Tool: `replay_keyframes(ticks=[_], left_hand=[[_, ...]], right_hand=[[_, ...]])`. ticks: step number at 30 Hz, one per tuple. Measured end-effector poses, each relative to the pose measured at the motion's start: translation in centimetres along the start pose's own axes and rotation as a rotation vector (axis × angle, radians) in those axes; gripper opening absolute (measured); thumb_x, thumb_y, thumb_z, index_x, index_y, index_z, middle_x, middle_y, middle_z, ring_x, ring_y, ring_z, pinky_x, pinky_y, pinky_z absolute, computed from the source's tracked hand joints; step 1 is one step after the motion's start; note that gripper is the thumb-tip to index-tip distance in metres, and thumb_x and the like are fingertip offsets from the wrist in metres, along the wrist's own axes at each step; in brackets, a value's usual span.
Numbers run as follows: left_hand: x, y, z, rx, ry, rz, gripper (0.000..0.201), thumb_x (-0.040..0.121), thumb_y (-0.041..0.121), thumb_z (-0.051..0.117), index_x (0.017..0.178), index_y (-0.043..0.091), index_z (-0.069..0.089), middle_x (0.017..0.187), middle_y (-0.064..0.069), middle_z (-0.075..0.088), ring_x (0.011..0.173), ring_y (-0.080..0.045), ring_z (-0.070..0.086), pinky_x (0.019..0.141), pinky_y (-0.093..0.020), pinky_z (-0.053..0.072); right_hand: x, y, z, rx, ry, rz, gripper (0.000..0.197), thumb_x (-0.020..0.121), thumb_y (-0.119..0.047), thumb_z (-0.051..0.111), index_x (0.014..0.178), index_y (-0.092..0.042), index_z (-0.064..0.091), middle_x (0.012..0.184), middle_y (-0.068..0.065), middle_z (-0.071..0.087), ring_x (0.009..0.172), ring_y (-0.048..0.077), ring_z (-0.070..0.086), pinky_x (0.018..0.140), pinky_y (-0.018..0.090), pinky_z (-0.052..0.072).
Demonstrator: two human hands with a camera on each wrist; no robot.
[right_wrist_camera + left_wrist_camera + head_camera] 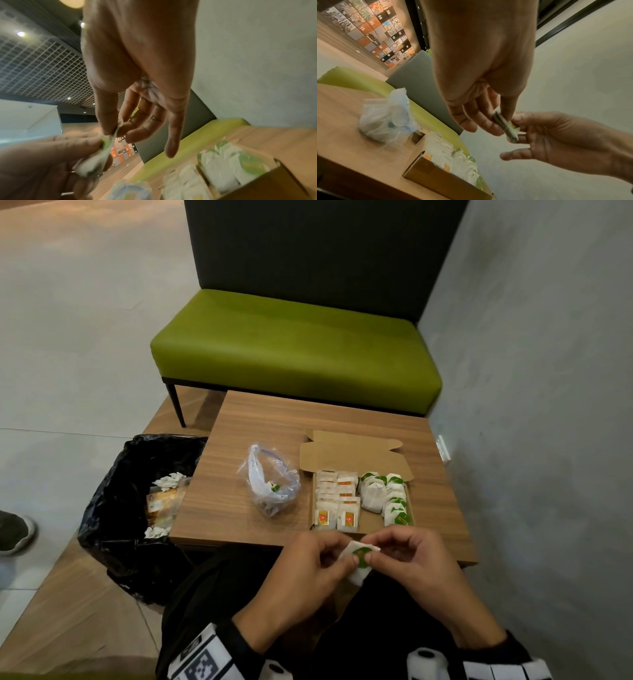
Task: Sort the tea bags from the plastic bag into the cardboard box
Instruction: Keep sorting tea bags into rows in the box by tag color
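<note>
white tea bag [360, 559] with green round tag, pinched between left hand [310, 568] and right hand [409, 559] near worktop [260, 419] edge. cardboard box [352, 455] beyond holds red-tagged rows left, green-tagged right.

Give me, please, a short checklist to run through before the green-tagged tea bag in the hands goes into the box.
1. Hold: left hand and right hand both pinch the green-tagged tea bag: ok.
2. Cardboard box open, lid folded back: ok.
3. Sorting clear: red-tagged bags sit left, green-tagged bags right: ok.
4. Free spot on the green side: cannot tell.
5. Plastic bag stands apart from the box, out of the way: ok.
</note>
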State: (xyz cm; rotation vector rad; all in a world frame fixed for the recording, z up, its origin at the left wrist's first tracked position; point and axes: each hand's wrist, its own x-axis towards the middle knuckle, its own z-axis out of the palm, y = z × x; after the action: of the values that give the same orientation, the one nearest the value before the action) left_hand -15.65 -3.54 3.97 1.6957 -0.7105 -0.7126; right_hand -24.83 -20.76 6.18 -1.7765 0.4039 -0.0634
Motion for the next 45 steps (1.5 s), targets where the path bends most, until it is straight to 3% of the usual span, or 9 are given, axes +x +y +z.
replay_keyframes(ticks=[2,6,9,16,22,25,30,35,45], left_hand=[[1.1,0.1,0.2,0.064,-0.008,0.019,0.011,0.092,0.023,0.068,0.100,0.025,0.074,0.087,0.011,0.075,0.082,0.000,0.068,0.075,-0.022,0.055],[3.1,0.0,0.6,0.203,0.026,0.049,0.007,0.091,0.028,0.068,0.094,0.026,0.074,0.081,0.010,0.073,0.077,-0.003,0.067,0.074,-0.036,0.057],[4.1,-0.1,1.1,0.233,0.034,0.055,0.011,0.090,0.031,0.068,0.098,0.027,0.074,0.084,0.010,0.073,0.079,-0.002,0.066,0.076,-0.037,0.057],[6.1,-1.7,1.2,0.375,0.098,-0.046,0.033,0.088,0.037,0.071,0.120,0.030,0.065,0.107,0.014,0.070,0.087,0.004,0.064,0.084,-0.025,0.055],[6.6,-3.4,2.2,0.715,-0.184,-0.091,0.067,0.089,0.043,0.066,0.146,0.021,0.039,0.144,0.002,0.045,0.131,-0.018,0.045,0.108,-0.033,0.040],[6.7,-3.9,2.7,0.775,-0.219,-0.103,0.063,0.090,0.043,0.063,0.143,0.018,0.040,0.143,0.000,0.044,0.131,-0.020,0.043,0.109,-0.037,0.041],[6.8,-4.3,2.5,0.805,-0.253,-0.105,0.060,0.092,0.039,0.060,0.143,0.016,0.040,0.144,0.000,0.041,0.132,-0.022,0.041,0.110,-0.039,0.040],[7.2,-4.7,2.2,0.822,-0.279,-0.105,0.060,0.092,0.040,0.060,0.143,0.016,0.040,0.142,0.000,0.040,0.129,-0.023,0.042,0.107,-0.042,0.042],[7.2,-4.8,1.6,0.817,-0.247,-0.061,0.055,0.090,0.039,0.060,0.138,0.019,0.044,0.136,0.001,0.048,0.124,-0.022,0.047,0.103,-0.041,0.045]], right_hand=[[0.3,-0.4,-0.8,-0.085,0.019,-0.009,0.024,0.077,-0.001,0.080,0.079,-0.025,0.080,0.083,0.000,0.078,0.077,0.010,0.072,0.069,0.021,0.055],[1.6,-0.8,-2.2,-0.343,0.020,-0.046,0.021,0.079,-0.015,0.082,0.079,-0.036,0.078,0.080,-0.014,0.075,0.076,0.007,0.069,0.070,0.024,0.056],[2.8,-1.4,-3.3,-0.569,0.011,-0.069,0.023,0.081,-0.022,0.080,0.076,-0.042,0.072,0.075,-0.029,0.068,0.073,-0.001,0.063,0.064,0.015,0.049],[7.2,-0.8,-6.2,-0.769,0.134,-0.071,0.021,0.083,-0.025,0.078,0.081,-0.045,0.073,0.074,-0.017,0.070,0.069,0.003,0.065,0.068,0.035,0.059],[11.3,1.6,-6.9,-0.939,0.121,-0.020,0.014,0.091,-0.023,0.070,0.104,-0.025,0.077,0.096,-0.011,0.073,0.074,-0.005,0.053,0.069,0.019,0.045],[13.0,2.6,-6.6,-0.986,0.005,0.055,0.013,0.092,-0.024,0.069,0.102,-0.025,0.076,0.100,-0.011,0.072,0.076,-0.005,0.054,0.067,0.014,0.043],[15.5,4.9,-5.5,-1.111,0.007,0.152,0.005,0.089,-0.029,0.071,0.090,-0.030,0.075,0.095,-0.011,0.072,0.086,0.007,0.063,0.079,0.036,0.058],[16.6,6.3,-5.0,-1.240,0.067,0.120,0.008,0.089,-0.026,0.069,0.093,-0.031,0.074,0.095,-0.010,0.068,0.087,0.011,0.061,0.069,0.028,0.049],[16.1,7.1,-4.8,-1.310,0.065,0.116,0.012,0.090,-0.027,0.067,0.101,-0.032,0.072,0.099,-0.009,0.070,0.096,0.013,0.063,0.077,0.031,0.054]])
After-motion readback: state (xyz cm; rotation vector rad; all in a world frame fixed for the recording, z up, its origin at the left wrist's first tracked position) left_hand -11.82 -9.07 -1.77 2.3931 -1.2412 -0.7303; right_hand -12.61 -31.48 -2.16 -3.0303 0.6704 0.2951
